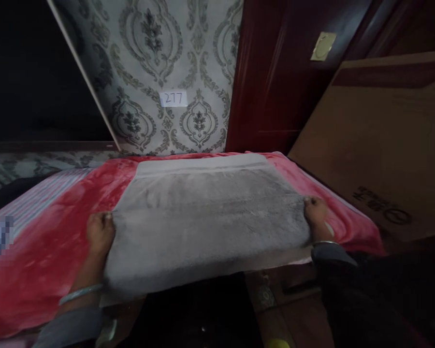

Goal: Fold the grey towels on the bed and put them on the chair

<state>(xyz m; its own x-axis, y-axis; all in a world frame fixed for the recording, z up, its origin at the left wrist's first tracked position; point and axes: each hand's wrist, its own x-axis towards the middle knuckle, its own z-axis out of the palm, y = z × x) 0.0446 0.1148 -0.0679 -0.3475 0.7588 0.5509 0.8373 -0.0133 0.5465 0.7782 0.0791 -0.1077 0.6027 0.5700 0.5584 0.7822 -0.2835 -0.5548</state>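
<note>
A grey plush towel (203,217) with a pale band along its far edge lies spread over a red blanket (58,241). My left hand (100,232) pinches the towel's left edge, fingers closed. On the opposite side my right hand (316,211) grips the right edge in the same way. Between the two hands the fabric is stretched fairly flat, with faint creases across it. Its near edge hangs over the front of the covered surface and looks slightly blurred.
A large cardboard box (384,135) leans at the right, before a dark red door (268,72). At the upper left is a dark screen (39,72). A paper label (173,99) reading 277 is stuck on the patterned wall. Striped cloth (47,191) lies at the left.
</note>
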